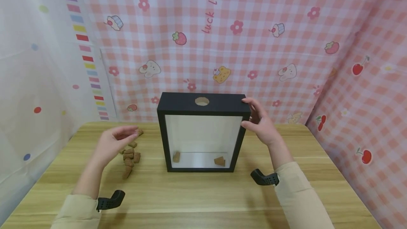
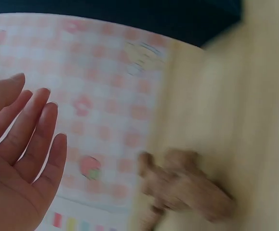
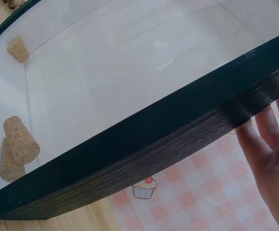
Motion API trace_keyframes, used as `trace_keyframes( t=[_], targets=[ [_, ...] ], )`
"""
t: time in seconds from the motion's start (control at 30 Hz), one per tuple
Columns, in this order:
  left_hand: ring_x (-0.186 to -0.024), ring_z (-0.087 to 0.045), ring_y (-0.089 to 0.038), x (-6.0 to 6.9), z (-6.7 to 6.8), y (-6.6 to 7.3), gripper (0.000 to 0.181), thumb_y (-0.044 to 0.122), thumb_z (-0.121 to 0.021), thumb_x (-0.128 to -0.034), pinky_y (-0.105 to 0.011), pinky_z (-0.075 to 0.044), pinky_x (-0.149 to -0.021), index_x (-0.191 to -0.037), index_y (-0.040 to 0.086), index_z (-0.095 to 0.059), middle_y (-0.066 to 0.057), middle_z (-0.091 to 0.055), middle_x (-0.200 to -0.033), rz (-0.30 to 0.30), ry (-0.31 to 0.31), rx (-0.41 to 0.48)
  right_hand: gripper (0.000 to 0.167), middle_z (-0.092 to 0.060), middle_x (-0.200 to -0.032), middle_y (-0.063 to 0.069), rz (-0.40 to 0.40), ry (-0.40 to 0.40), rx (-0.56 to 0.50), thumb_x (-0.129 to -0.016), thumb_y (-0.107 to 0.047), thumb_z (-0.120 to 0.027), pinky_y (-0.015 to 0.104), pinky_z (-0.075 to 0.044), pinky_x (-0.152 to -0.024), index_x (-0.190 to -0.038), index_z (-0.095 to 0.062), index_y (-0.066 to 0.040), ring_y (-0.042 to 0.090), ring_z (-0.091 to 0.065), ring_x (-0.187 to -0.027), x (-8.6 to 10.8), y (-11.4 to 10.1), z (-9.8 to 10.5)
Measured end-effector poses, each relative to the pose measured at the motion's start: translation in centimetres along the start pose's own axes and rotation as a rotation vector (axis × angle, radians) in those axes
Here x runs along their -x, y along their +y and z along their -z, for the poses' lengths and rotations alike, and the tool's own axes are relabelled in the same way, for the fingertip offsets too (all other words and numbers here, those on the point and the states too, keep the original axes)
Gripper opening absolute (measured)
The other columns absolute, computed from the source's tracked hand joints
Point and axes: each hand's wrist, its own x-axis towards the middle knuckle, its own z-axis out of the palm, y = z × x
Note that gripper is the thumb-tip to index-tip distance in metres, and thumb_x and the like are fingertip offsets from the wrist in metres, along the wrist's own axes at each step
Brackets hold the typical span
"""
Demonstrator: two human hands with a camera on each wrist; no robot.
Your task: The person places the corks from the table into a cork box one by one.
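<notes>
A black-framed box (image 1: 203, 169) with a clear front stands upright on the table, a round hole in its top. Inside at the bottom, one cork (image 1: 176, 157) lies left and two corks (image 1: 218, 160) lie right; the right wrist view shows the pair (image 3: 21, 140) touching. My right hand (image 1: 262, 124) holds the box's upper right corner, thumb at the front edge. Over the pile of corks (image 1: 128, 154) is my left hand (image 1: 116, 142); in the left wrist view this hand (image 2: 26, 154) has loosely bent, spread fingers and nothing in them.
The wooden table (image 1: 197, 197) reaches back to a pink checked cloth (image 1: 203, 59). A white dotted cloth (image 1: 38, 80) hangs at the left, another checked cloth (image 1: 365, 116) at the right. Several corks in the pile lie close together, left of the box.
</notes>
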Motion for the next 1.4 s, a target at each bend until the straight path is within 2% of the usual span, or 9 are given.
trace_keyframes(
  t=[0.13, 0.33, 0.47, 0.5, 0.7, 0.77, 0.93, 1.17, 1.4],
  targets=[
    [-0.094, -0.064, -0.003, 0.9, -0.3, -2.2, 0.04, 0.024, -0.069, -0.0959, -0.018, -0.052, -0.078, -0.126, -0.001, -0.065, -0.018, -0.069, -0.116, 0.021, -0.037, -0.005, 0.058, -0.057, -0.128, 0.002, 0.007, -0.013, -0.006, -0.089, 0.005, -0.067, 0.031, -0.052, -0.084, -0.137, -0.051, -0.024, 0.017, -0.055, -0.108, 0.0, 0.1, 0.1],
    [-0.09, -0.065, -0.004, 2.6, -0.3, -4.5, 0.032, 0.013, -0.071, -0.0933, -0.019, -0.053, -0.076, -0.12, -0.004, -0.068, -0.019, -0.07, -0.112, -0.019, -0.048, 0.012, 0.058, -0.056, -0.127, 0.002, 0.012, -0.015, 0.001, -0.09, 0.003, -0.068, 0.028, -0.052, -0.083, -0.137, -0.051, -0.024, 0.016, -0.055, -0.108, -0.1, 0.2, 0.1],
    [-0.089, -0.066, -0.007, 3.5, 0.1, -5.7, 0.031, 0.009, -0.072, -0.0917, -0.022, -0.054, -0.077, -0.117, -0.008, -0.067, -0.018, -0.07, -0.109, -0.046, -0.105, 0.022, 0.059, -0.056, -0.127, 0.002, 0.015, -0.018, 0.0, -0.089, 0.006, -0.066, 0.027, -0.052, -0.083, -0.138, -0.051, -0.024, 0.016, -0.055, -0.108, -0.1, 0.2, 0.2],
    [-0.09, -0.066, -0.007, 3.7, 0.2, -6.0, 0.032, 0.009, -0.073, -0.0912, -0.022, -0.054, -0.077, -0.117, -0.008, -0.067, -0.018, -0.07, -0.108, -0.036, -0.122, 0.03, 0.059, -0.056, -0.127, 0.002, 0.015, -0.019, -0.003, -0.089, 0.007, -0.066, 0.028, -0.052, -0.083, -0.138, -0.051, -0.024, 0.016, -0.055, -0.108, -0.1, 0.3, 0.2],
    [-0.091, -0.066, -0.008, 4.6, 1.1, -7.2, 0.035, 0.009, -0.075, -0.0883, -0.021, -0.053, -0.079, -0.118, -0.007, -0.067, -0.018, -0.07, -0.108, -0.03, -0.209, 0.017, 0.059, -0.056, -0.129, 0.002, 0.006, -0.013, 0.006, -0.089, 0.006, -0.066, 0.027, -0.052, -0.084, -0.138, -0.051, -0.024, 0.016, -0.055, -0.109, 0.0, 0.3, 0.2],
    [-0.092, -0.066, -0.01, 4.8, 1.3, -7.7, 0.035, 0.007, -0.075, -0.0874, -0.022, -0.054, -0.079, -0.118, -0.008, -0.067, -0.019, -0.07, -0.109, -0.059, -0.229, 0.017, 0.06, -0.055, -0.129, 0.001, 0.0, -0.009, 0.013, -0.089, 0.006, -0.066, 0.027, -0.052, -0.084, -0.138, -0.051, -0.025, 0.016, -0.055, -0.109, 0.1, 0.2, 0.2],
    [-0.097, -0.066, -0.009, 5.2, 1.4, -8.7, 0.037, 0.004, -0.078, -0.0837, -0.021, -0.054, -0.082, -0.117, -0.008, -0.067, -0.018, -0.07, -0.112, -0.118, -0.246, 0.013, 0.061, -0.055, -0.13, 0.001, -0.008, -0.006, 0.022, -0.089, 0.008, -0.065, 0.028, -0.052, -0.084, -0.138, -0.051, -0.025, 0.016, -0.054, -0.11, 0.1, 0.1, 0.3],
    [-0.099, -0.064, -0.005, 5.6, 1.4, -9.4, 0.039, 0.008, -0.08, -0.083, -0.02, -0.053, -0.084, -0.118, -0.004, -0.068, -0.016, -0.069, -0.113, -0.089, -0.246, -0.028, 0.059, -0.055, -0.13, 0.001, -0.006, -0.01, 0.012, -0.089, 0.005, -0.067, 0.028, -0.052, -0.084, -0.137, -0.051, -0.025, 0.016, -0.054, -0.11, 0.0, 0.1, 0.3],
    [-0.096, -0.062, -0.004, 5.6, 1.1, -9.4, 0.037, 0.01, -0.081, -0.0823, -0.02, -0.051, -0.082, -0.116, -0.002, -0.069, -0.012, -0.069, -0.109, -0.074, -0.244, -0.053, 0.057, -0.055, -0.129, 0.001, 0.0, -0.018, 0.007, -0.09, 0.001, -0.068, 0.028, -0.052, -0.085, -0.137, -0.051, -0.025, 0.016, -0.054, -0.11, 0.0, 0.1, 0.3]
  ],
)
